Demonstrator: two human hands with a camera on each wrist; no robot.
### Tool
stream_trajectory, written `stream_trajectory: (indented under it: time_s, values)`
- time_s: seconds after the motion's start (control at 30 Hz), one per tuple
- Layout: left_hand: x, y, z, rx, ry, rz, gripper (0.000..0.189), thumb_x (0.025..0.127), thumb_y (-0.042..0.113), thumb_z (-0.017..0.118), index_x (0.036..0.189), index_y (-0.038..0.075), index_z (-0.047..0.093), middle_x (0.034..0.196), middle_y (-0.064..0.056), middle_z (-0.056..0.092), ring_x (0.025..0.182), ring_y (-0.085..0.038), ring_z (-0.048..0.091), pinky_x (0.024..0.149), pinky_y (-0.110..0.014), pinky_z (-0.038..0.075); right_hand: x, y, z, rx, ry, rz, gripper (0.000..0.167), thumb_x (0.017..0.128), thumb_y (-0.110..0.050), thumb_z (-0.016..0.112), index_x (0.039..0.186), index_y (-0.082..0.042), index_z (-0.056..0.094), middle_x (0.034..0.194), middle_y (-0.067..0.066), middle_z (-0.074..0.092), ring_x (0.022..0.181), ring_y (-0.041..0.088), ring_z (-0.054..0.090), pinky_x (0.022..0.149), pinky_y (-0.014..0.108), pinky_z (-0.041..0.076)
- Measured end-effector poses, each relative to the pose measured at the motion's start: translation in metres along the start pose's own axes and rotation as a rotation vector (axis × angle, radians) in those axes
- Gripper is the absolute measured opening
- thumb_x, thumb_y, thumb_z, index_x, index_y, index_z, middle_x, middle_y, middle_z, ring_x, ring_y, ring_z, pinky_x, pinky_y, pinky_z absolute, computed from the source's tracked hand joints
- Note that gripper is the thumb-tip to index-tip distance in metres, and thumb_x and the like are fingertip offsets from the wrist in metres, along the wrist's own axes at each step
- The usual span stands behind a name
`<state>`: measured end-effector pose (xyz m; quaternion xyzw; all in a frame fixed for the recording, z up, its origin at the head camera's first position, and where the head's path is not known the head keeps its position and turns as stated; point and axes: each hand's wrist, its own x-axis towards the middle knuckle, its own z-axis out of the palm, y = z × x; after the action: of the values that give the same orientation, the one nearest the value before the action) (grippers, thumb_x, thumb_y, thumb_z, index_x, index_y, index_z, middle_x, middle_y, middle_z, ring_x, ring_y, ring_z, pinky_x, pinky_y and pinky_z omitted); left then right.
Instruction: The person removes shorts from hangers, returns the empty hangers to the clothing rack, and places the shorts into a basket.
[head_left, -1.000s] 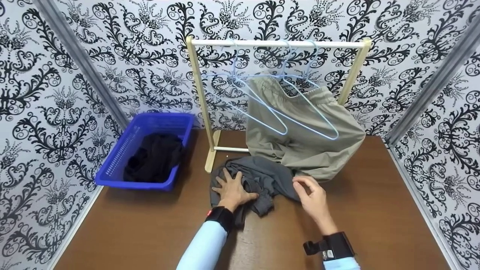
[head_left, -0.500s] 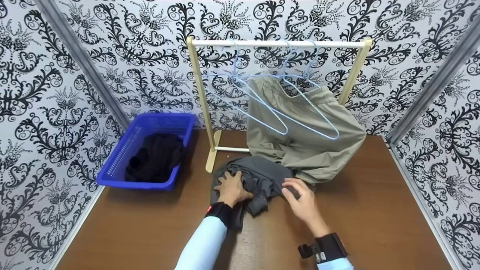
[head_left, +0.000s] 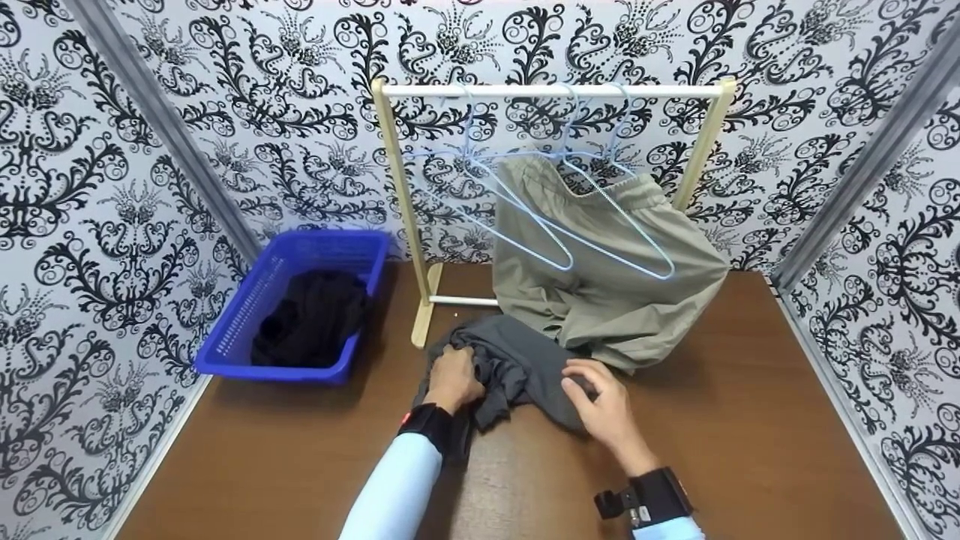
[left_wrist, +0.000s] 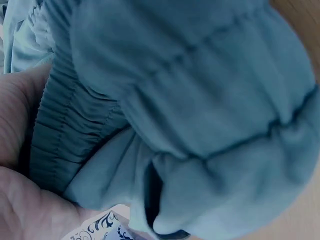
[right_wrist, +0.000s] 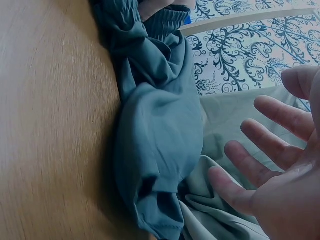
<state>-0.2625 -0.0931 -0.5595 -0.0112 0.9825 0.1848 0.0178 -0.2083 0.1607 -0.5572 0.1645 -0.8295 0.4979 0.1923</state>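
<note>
A crumpled pair of dark grey pants lies on the table below the rack. My left hand grips the bunched cloth at their left side; close up in the left wrist view, the gathered elastic waistband sits against the thumb and palm. To the right, my right hand hovers by the far end of the pants, fingers spread and relaxed. The right wrist view shows that hand apart from the grey leg, with nothing held. Folds hide the left fingertips.
Behind stands a wooden rack with light blue hangers. Khaki shorts hang from it, their hem low beside the grey pants. A blue basket with dark clothing stands at the left. Patterned walls enclose the brown table.
My left hand has gone from lying spread on the pants to gripping them, pulling the cloth slightly left. My right hand has shifted a little left, its fingers loose.
</note>
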Motion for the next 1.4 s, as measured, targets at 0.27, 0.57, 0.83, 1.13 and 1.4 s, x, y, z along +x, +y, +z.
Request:
stream_trajectory:
  time_s: [0.27, 0.57, 0.83, 1.13, 1.4]
  values:
    - [-0.003, -0.008, 0.001, 0.012, 0.081, 0.04, 0.05, 0.073, 0.009, 0.082, 0.12, -0.001, 0.068, 0.114, -0.028, 0.063, 0.1, -0.048, 0.068, 0.086, -0.053, 0.058, 0.0, -0.002, 0.0, 0.04, -0.009, 0.006, 0.012, 0.096, -0.005, 0.07, 0.105, 0.0, 0.075, 0.12, 0.015, 0.07, 0.111, 0.034, 0.067, 0.083, 0.033, 0.059]
    - [-0.005, -0.011, 0.004, 0.018, 0.147, 0.046, 0.049, 0.073, 0.006, 0.082, 0.119, -0.002, 0.066, 0.112, -0.027, 0.063, 0.094, -0.047, 0.069, 0.081, -0.053, 0.059, 0.0, -0.005, -0.001, 0.094, 0.009, 0.008, 0.011, 0.095, -0.003, 0.07, 0.105, 0.001, 0.075, 0.119, 0.015, 0.07, 0.106, 0.028, 0.068, 0.083, 0.017, 0.055]
    - [-0.008, -0.015, 0.007, 0.034, 0.214, 0.071, 0.042, 0.073, 0.003, 0.081, 0.112, -0.001, 0.065, 0.105, -0.025, 0.064, 0.093, -0.046, 0.07, 0.079, -0.052, 0.06, 0.001, -0.008, 0.0, 0.109, 0.02, 0.011, 0.011, 0.094, -0.002, 0.072, 0.104, -0.002, 0.076, 0.117, 0.016, 0.07, 0.104, 0.026, 0.069, 0.084, 0.011, 0.052]
    - [-0.014, -0.017, 0.014, 0.002, 0.293, 0.081, 0.039, 0.072, -0.001, 0.08, 0.108, 0.0, 0.064, 0.106, -0.024, 0.064, 0.087, -0.046, 0.07, 0.075, -0.053, 0.059, 0.002, -0.005, 0.0, 0.031, 0.046, -0.007, 0.012, 0.091, 0.004, 0.072, 0.101, -0.001, 0.076, 0.114, 0.019, 0.071, 0.105, 0.034, 0.068, 0.083, 0.02, 0.055]
    - [-0.02, -0.025, 0.015, -0.059, 0.426, 0.158, 0.043, 0.065, -0.002, 0.08, 0.106, 0.0, 0.065, 0.103, -0.023, 0.064, 0.073, -0.048, 0.069, 0.064, -0.055, 0.058, 0.001, -0.001, -0.004, 0.068, 0.045, -0.041, 0.01, 0.093, 0.0, 0.072, 0.102, -0.001, 0.076, 0.114, 0.017, 0.071, 0.107, 0.027, 0.066, 0.087, 0.01, 0.049]
